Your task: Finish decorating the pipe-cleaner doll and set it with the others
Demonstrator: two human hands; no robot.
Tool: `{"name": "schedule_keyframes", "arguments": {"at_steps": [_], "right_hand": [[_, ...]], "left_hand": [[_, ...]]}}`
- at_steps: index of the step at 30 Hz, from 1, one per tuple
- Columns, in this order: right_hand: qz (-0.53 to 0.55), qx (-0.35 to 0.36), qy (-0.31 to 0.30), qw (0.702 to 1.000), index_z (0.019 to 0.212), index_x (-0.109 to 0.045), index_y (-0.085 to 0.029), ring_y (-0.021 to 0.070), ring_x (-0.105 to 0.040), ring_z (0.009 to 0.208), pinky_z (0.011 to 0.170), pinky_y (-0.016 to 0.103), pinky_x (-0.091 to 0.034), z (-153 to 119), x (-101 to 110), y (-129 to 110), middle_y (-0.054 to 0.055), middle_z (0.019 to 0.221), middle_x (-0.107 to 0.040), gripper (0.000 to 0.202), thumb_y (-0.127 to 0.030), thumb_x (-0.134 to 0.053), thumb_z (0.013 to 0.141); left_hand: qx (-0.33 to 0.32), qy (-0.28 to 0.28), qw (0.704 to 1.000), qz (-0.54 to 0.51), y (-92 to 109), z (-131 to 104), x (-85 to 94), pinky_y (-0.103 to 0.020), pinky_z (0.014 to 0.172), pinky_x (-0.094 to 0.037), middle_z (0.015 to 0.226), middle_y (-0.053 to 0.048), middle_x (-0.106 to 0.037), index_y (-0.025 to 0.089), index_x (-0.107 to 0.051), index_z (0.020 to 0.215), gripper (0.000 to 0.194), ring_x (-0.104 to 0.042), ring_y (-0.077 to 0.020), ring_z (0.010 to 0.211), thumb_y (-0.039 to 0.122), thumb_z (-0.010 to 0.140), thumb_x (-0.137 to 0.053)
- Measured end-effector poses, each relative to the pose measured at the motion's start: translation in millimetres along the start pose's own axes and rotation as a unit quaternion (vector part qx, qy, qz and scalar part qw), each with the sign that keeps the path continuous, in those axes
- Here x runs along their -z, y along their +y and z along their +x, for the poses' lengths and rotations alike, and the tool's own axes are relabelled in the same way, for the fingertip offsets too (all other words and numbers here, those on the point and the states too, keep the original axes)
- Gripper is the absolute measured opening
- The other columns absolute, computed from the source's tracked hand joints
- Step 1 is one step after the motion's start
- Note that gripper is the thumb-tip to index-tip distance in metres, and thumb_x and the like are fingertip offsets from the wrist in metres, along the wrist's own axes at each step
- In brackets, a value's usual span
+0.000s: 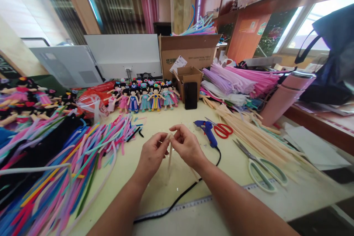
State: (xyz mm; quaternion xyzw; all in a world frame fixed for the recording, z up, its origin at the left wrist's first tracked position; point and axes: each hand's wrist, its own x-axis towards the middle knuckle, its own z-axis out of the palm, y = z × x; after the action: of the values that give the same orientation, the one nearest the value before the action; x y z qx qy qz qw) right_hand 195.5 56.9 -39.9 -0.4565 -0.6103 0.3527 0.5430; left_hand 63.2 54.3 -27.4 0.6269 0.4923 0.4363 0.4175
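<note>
Over the middle of the table, the fingertips of my left hand [152, 153] and my right hand [188, 148] meet in a pinch. Both are closed on a beige pipe cleaner [170, 158], whose tail hangs down between them, slightly blurred. Its upper end is partly hidden by my fingers. Just beyond my right hand lies a blue hot glue gun [208, 131], its black cord [184, 194] running under my right forearm. Red-handled scissors [222, 129] rest beside the gun. Larger scissors with pale green handles [261, 169] lie partly open further right.
Colourful pipe cleaners [91, 147] spread across the left; beige ones [249, 136] lie at right. Small dolls [145, 97] stand at the back near a black phone [190, 96] and a cardboard box [190, 49]. A pink bottle [287, 97] leans at right. A measuring tape [193, 203] crosses the front.
</note>
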Motion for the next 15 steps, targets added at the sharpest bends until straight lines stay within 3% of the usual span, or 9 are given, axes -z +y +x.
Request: {"name": "schedule_keyframes", "arguments": {"at_steps": [7, 15], "right_hand": [[0.067, -0.009, -0.042, 0.997, 0.093, -0.063, -0.019, 0.0102, -0.058, 0.056, 0.054, 0.023, -0.048, 0.5, -0.2, 2.6, -0.003, 0.067, -0.06, 0.018, -0.028, -0.058, 0.079], [0.02, 0.043, -0.016, 0.999, 0.09, -0.068, -0.019, 0.0069, -0.055, 0.051, 0.049, 0.02, -0.046, 1.5, 2.5, 3.6, 0.001, 0.081, -0.063, 0.015, -0.024, -0.058, 0.08]], "left_hand": [[-0.053, 0.015, 0.996, 0.071, 0.8, 2.7, 5.8, -0.025, 0.056, -0.039, 0.066, 0.001, -0.056, 0.018, -0.062, 0.078, 0.025, -0.048, -0.0135, 0.06, 0.041, 0.081, -0.052], [-0.053, -0.032, 0.997, 0.041, 0.4, 6.5, 8.4, -0.027, 0.066, -0.041, 0.073, 0.001, -0.06, 0.018, -0.063, 0.085, 0.026, -0.052, -0.0158, 0.069, 0.042, 0.079, -0.055]]}}
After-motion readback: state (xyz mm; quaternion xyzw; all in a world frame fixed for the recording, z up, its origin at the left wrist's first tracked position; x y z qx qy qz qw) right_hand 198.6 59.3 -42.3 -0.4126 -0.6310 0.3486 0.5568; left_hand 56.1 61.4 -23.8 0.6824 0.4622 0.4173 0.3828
